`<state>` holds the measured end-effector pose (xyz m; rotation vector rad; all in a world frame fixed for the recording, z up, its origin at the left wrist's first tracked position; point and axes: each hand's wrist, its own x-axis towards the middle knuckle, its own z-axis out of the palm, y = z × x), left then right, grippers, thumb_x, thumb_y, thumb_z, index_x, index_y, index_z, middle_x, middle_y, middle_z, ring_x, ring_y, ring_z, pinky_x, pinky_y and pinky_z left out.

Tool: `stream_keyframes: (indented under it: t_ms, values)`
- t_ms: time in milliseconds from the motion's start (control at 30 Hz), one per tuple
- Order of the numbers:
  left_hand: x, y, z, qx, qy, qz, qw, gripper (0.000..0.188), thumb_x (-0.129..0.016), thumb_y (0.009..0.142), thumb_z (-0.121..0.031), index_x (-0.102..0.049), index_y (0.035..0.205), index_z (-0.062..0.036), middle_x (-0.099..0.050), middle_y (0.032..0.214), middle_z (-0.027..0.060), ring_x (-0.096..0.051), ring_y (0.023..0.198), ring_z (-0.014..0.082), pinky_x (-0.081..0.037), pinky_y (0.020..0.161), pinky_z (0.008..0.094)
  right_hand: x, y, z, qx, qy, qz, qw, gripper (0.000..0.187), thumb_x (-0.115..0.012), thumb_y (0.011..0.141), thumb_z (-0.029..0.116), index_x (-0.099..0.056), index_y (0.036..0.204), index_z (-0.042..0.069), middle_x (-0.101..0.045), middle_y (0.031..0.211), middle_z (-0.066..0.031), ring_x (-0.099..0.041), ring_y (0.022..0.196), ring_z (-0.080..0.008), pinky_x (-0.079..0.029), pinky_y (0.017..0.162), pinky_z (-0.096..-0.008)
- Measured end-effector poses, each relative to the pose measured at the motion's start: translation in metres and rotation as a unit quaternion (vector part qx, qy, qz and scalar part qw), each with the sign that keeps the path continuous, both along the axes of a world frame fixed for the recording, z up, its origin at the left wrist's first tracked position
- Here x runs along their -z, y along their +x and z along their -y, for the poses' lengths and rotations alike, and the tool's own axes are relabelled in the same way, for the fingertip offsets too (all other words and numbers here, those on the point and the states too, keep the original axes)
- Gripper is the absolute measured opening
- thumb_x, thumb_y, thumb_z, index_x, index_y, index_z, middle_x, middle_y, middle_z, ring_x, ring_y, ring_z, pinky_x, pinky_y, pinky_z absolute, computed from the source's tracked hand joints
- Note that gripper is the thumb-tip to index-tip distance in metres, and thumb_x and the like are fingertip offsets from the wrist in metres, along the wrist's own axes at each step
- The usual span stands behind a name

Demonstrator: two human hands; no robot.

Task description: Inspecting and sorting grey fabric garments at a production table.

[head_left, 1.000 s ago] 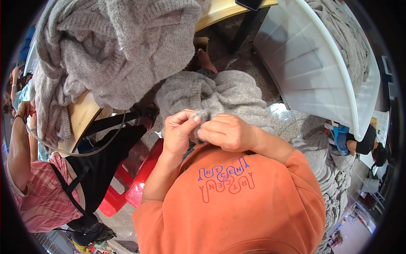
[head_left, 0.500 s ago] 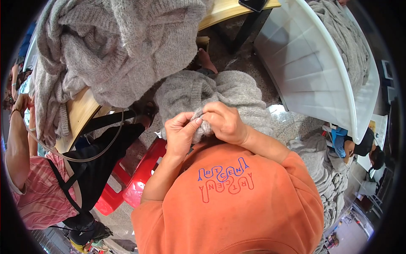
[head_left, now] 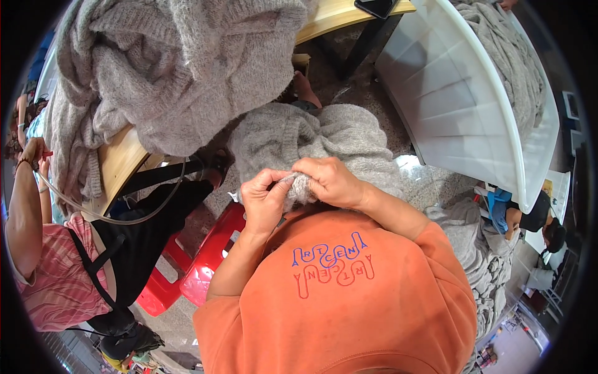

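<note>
A grey knitted garment (head_left: 358, 134) lies bunched across my lap. My left hand (head_left: 263, 198) pinches a bit of its knit between thumb and fingers. Close beside it, my right hand (head_left: 334, 181) is closed on the same piece, thumb and forefinger at the edge. Between the two hands a small fold of the knit (head_left: 301, 186) stands up toward me. The fingertips hide the exact spot they grip, and no tool shows in either hand.
A heap of grey knitwear (head_left: 187, 75) covers a wooden table (head_left: 121, 165) ahead. A phone (head_left: 375, 6) lies on its far part. Right stands a big white bin (head_left: 455, 93) holding knitwear; more is piled at right (head_left: 476, 243). Left are a red stool (head_left: 208, 268) and a co-worker (head_left: 68, 274).
My right hand has shifted slightly down and its fingers have come to lie flatter along the knit edge. My left hand keeps its pinch. The co-worker's arm at the left has moved a little.
</note>
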<state>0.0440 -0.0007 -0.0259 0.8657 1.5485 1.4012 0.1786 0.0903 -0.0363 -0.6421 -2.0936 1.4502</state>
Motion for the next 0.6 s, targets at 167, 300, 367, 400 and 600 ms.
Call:
stream_keyframes:
  t_ms: [167,300,367,400,600]
  values:
    - [0.005,0.001,0.002,0.005,0.005,-0.034,0.999,0.005,-0.060,0.073,0.005,-0.063,0.077,0.0022,-0.062,0.071,0.0028,-0.052,0.064,0.0050,-0.043,0.058,0.0198,0.007,0.004,0.000,-0.045,0.080,0.055,0.994,0.012,-0.051,0.068,0.000,-0.055,0.079,0.001,-0.055,0.068,-0.0136,-0.056,0.063,-0.0305,-0.044,0.054,-0.0356]
    - [0.007,0.002,0.002,-0.007,0.009,-0.118,0.993,0.005,-0.060,0.071,0.006,-0.061,0.074,0.0013,-0.060,0.066,0.0056,-0.054,0.060,0.0083,-0.043,0.054,0.0217,0.005,0.002,0.008,-0.004,0.062,0.027,0.998,0.013,-0.049,0.066,-0.002,-0.055,0.077,0.001,-0.054,0.066,-0.0140,-0.055,0.060,-0.0304,-0.044,0.052,-0.0356]
    - [0.005,0.004,0.000,-0.009,0.020,-0.172,0.985,0.006,-0.061,0.070,0.006,-0.060,0.073,0.0011,-0.059,0.064,0.0072,-0.054,0.058,0.0100,-0.042,0.053,0.0223,0.002,0.000,0.011,0.049,0.083,0.039,0.995,0.014,-0.048,0.063,-0.003,-0.054,0.076,0.000,-0.053,0.064,-0.0143,-0.055,0.057,-0.0307,-0.043,0.049,-0.0361]
    - [0.003,0.004,-0.001,-0.017,0.036,-0.200,0.979,0.007,-0.061,0.069,0.006,-0.059,0.073,0.0005,-0.058,0.064,0.0090,-0.055,0.057,0.0134,-0.043,0.052,0.0236,0.001,0.001,0.012,0.042,0.085,0.033,0.995,0.014,-0.048,0.063,-0.003,-0.054,0.076,0.000,-0.053,0.064,-0.0143,-0.055,0.057,-0.0307,-0.043,0.049,-0.0361]
    - [-0.002,0.010,-0.007,-0.004,0.144,-0.350,0.926,0.011,-0.061,0.067,0.008,-0.058,0.074,0.0003,-0.057,0.066,0.0122,-0.057,0.055,0.0237,-0.045,0.050,0.0286,-0.002,-0.001,0.009,0.068,0.127,0.053,0.988,0.012,-0.049,0.061,-0.003,-0.052,0.072,0.000,-0.052,0.061,-0.0135,-0.054,0.055,-0.0306,-0.044,0.047,-0.0361]
